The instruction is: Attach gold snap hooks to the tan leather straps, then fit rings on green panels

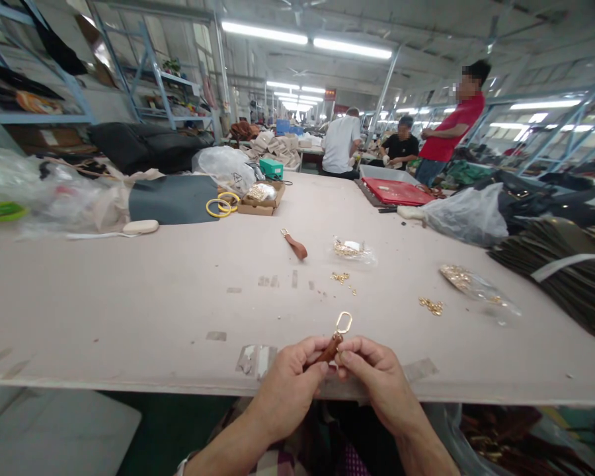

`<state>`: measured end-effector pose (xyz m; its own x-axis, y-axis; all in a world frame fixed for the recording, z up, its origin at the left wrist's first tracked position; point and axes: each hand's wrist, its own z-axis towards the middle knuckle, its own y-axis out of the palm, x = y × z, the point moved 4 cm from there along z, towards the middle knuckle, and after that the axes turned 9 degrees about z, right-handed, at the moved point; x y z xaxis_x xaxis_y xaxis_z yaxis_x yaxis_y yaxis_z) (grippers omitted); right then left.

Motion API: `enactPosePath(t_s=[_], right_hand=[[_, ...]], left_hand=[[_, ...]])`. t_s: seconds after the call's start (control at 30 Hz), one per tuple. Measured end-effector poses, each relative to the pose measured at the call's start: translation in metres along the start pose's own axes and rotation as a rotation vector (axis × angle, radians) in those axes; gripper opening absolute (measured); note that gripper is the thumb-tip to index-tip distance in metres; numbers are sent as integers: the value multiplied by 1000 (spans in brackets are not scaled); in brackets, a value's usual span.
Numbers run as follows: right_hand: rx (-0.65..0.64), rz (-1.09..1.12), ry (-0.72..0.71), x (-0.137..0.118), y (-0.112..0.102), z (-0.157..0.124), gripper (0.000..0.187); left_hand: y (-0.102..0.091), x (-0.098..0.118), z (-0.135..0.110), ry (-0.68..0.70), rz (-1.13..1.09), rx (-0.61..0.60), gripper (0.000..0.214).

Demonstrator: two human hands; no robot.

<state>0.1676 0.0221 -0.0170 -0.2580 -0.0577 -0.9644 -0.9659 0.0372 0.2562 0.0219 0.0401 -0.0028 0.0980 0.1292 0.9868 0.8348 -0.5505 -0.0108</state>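
My left hand (287,383) and my right hand (377,380) meet at the near edge of the big table (129,297). Both pinch a small brown leather strap (330,348) with a gold metal ring (344,322) sticking up from its top. The fingers of both hands are closed around the strap. A second brown strap with a clasp (294,244) lies farther out on the table. Loose gold metal parts (341,277) and a small clear bag of gold parts (353,249) lie beyond my hands.
Another clear bag of gold parts (476,285) and loose pieces (431,305) lie right. Dark stacked material (565,264) fills the right edge. A cardboard box (260,197), yellow rings (221,205), plastic bags and a red tray (395,192) stand far back. Three people are beyond the table.
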Motion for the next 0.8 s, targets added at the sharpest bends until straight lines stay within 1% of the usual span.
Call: enactPosePath(t_s=[0.1, 0.23, 0.37, 0.5, 0.6, 0.7, 0.8], right_hand=[[-30, -17, 35, -1, 3, -2, 26], [-31, -9, 56, 2, 4, -6, 24], [-7, -5, 19, 4, 6, -12, 17], [20, 12, -8, 4, 7, -14, 10], [35, 11, -44, 1, 6, -17, 9], [73, -112, -97, -4, 5, -24, 10], [66, -278, -140, -10, 1, -25, 6]], left_hand=[[0, -2, -1, 15, 36, -16, 42], [-1, 0, -5, 49, 139, -20, 44], [-2, 4, -11, 116, 261, -11, 44], [-4, -4, -10, 174, 408, -6, 42], [-3, -10, -6, 227, 478, -21, 40], [2, -13, -4, 236, 475, -40, 38], [9, -17, 1, 145, 370, -61, 39]])
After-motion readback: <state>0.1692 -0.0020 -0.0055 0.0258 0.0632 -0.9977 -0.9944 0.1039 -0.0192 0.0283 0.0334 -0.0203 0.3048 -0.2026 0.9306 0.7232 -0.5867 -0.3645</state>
